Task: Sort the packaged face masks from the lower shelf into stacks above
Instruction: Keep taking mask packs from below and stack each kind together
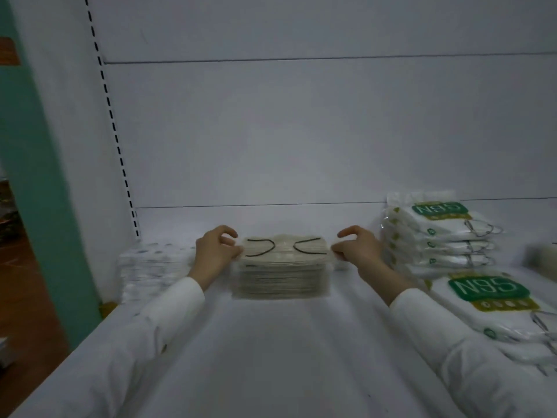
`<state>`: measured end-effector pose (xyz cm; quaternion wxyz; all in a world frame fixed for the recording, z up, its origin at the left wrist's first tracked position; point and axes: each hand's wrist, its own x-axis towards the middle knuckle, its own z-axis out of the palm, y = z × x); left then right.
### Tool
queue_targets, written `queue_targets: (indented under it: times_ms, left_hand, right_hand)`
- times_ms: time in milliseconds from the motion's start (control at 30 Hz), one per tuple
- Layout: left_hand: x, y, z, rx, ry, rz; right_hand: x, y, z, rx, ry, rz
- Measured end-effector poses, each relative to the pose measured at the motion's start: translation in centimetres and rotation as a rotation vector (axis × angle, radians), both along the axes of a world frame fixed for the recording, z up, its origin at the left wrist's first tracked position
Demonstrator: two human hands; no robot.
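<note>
A cream stack [281,277] of masks sits on the shelf [271,342] between the hands. The left hand [215,251] and right hand [358,248] each pinch one end of its top pack [283,250]. Beyond the left hand a white stack [150,267] is blurred. Beyond the right hand, N95 packs [437,236] are cut off by the frame edge.

The white shelf [271,357] carries stacks of packaged masks. A white stack [150,267] lies far left, by the side wall. A beige stack [281,273] with black ear loops sits mid-shelf. At right stand a far N95 stack [434,236] and a near N95 stack [497,312]. A blurred beige thing [542,260] lies at the right edge.
</note>
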<state>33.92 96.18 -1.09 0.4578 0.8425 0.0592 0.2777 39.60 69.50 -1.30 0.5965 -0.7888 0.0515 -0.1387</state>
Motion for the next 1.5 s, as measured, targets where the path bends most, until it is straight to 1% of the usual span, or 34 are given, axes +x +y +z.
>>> queue_targets:
  times_ms: [67, 200, 300, 467, 567, 633, 733, 833, 900, 1000, 1100, 1267, 1400, 1500]
  left_hand:
    - [1.1, 0.3, -0.7, 0.089, 0.064, 0.009]
    - [2.5, 0.9, -1.5, 0.141, 0.124, 0.036]
    - [2.8, 1.1, -1.9, 0.168, 0.204, 0.002]
    - [2.7, 1.3, -2.6, 0.255, 0.204, -0.050]
    - [2.1, 1.3, -2.4, 0.299, 0.189, -0.065]
    - [1.5, 1.3, -2.1, 0.350, 0.156, -0.063]
    - [-0.5, 1.0, -1.8, 0.413, 0.126, -0.046]
    - [-3.2, 0.5, -1.9, 0.493, 0.107, -0.066]
    - [-5.1, -0.1, -1.9, 0.544, 0.094, -0.090]
    - [-8.5, -1.8, -1.9, 0.561, 0.082, -0.104]
    - [-12.7, -4.4, -2.4, 0.589, 0.084, -0.117]
    - [-19.9, -9.3, -5.6, 0.658, 0.129, -0.175]
    - [-24.9, -13.9, -8.5, 0.605, 0.113, -0.261]
    - [-27.4, -16.3, -10.5, 0.611, 0.107, -0.316]
  right_hand:
    - [0.8, 0.4, -0.4, -0.038, 0.024, 0.015]
    - [1.8, 1.3, -1.2, -0.104, 0.031, 0.030]
    - [1.9, 1.9, -1.8, -0.211, 0.069, 0.059]
    - [2.0, 2.3, -2.4, -0.343, 0.077, 0.095]
    - [1.8, 2.3, -2.6, -0.478, 0.047, 0.096]
    - [1.6, 2.1, -2.8, -0.572, 0.005, 0.078]
    - [0.0, 1.5, -2.7, -0.701, -0.118, 0.084]
    - [-2.4, 0.6, -2.3, -0.979, -0.308, 0.158]
    - [-4.4, -0.1, -2.0, -1.065, -0.376, 0.217]
    - [-7.5, -1.4, -2.0, -1.074, -0.407, 0.297]
    - [-11.3, -3.4, -2.3, -1.079, -0.393, 0.343]
    - [-18.5, -7.5, -4.7, -1.105, -0.387, 0.437]
    - [-24.5, -11.1, -7.5, -1.037, -0.516, 0.493]
    - [-28.1, -13.9, -9.5, -1.046, -0.599, 0.608]
